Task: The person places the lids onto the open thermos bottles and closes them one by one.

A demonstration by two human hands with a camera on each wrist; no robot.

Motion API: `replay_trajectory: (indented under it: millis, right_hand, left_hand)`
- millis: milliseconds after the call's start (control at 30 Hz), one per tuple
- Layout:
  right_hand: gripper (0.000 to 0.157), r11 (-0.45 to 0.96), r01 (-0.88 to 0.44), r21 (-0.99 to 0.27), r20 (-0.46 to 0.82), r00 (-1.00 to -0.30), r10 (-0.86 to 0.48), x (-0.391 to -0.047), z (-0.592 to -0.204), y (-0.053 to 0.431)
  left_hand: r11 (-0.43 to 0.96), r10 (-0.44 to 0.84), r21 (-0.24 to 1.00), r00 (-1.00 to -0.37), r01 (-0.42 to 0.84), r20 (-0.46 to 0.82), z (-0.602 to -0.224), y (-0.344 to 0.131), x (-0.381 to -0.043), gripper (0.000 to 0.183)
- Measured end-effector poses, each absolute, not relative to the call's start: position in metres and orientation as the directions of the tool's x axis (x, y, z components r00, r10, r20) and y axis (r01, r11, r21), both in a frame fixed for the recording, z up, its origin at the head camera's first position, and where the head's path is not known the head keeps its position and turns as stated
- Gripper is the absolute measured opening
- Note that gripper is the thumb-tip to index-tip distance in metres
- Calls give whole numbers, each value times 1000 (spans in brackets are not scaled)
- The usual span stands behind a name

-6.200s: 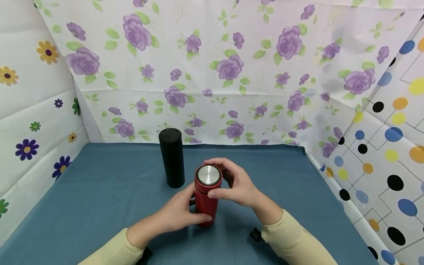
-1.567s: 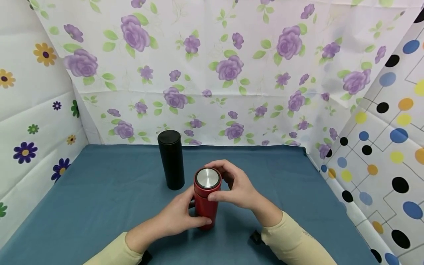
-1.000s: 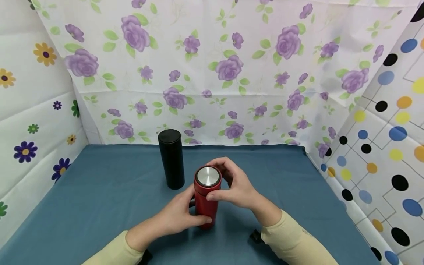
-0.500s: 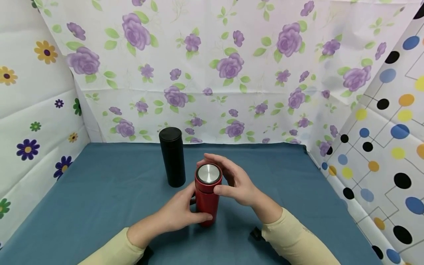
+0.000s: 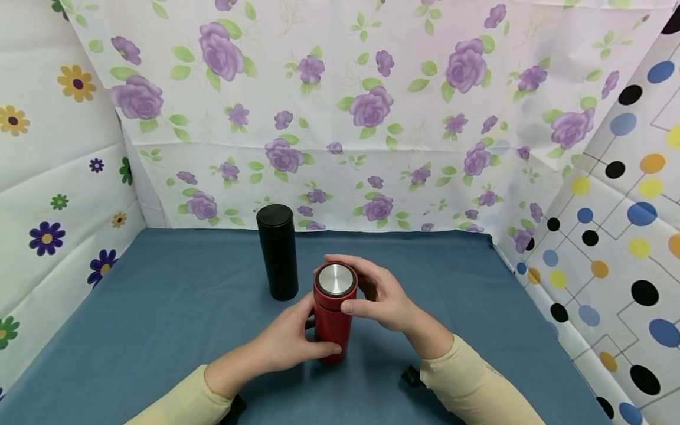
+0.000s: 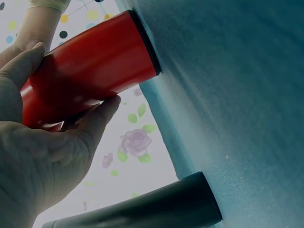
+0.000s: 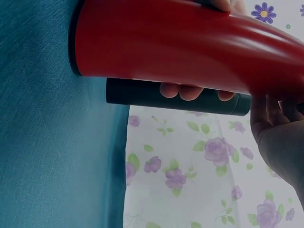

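Observation:
A red thermos (image 5: 332, 332) with a shiny silver-topped lid (image 5: 336, 279) stands upright on the blue cloth in front of me. My left hand (image 5: 284, 342) grips its body, thumb across the front and fingers round behind. At the top, my right hand (image 5: 385, 295) curls round the lid, its thumb near the seam and its fingers behind. In the left wrist view the base of the red thermos (image 6: 104, 52) meets the cloth. The right wrist view shows fingertips of my left hand (image 7: 183, 91) under the red body.
A black thermos (image 5: 278, 254) stands upright just behind and left of the red one. Blue cloth (image 5: 175, 307) covers the table. A flowered curtain (image 5: 329, 106) hangs at the back, with patterned sheets on both sides.
My right fingers loosened and lifted from the lid half a second ago and now curl round it again, the thumb slightly further right than before. My left hand keeps its grip.

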State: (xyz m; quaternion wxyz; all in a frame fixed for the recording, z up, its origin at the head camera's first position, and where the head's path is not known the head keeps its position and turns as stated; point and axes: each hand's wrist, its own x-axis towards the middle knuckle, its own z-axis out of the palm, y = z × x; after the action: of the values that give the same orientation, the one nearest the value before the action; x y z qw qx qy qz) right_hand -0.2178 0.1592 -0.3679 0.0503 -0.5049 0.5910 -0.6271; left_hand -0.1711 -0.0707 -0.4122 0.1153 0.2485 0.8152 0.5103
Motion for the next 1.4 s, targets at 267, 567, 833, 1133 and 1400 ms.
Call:
replay_trajectory:
  millis: [267, 567, 833, 1133, 1400]
  right_hand:
    - [63, -233, -562, -794, 564, -539, -625, -219, -371, 162]
    - [64, -195, -571, -797, 558, -576, -597, -219, -371, 160]
    - [66, -169, -586, -792, 561, -590, -581, -218, -371, 160]
    - [68, -149, -593, -791, 561, -608, -562, -215, -371, 157]
    - [69, -133, -613, -779, 572, -607, -551, -215, -371, 156]
  left_hand:
    - [350, 528, 890, -847, 292, 70, -413, -70, -172, 77]
    - [352, 526, 889, -847, 294, 72, -413, -71, -173, 75]
    - [346, 535, 884, -840, 315, 90, -414, -71, -173, 76]
    - [345, 537, 888, -840, 305, 80, -414, -71, -173, 77]
    - [343, 535, 889, -841, 303, 80, -413, -71, -173, 75]
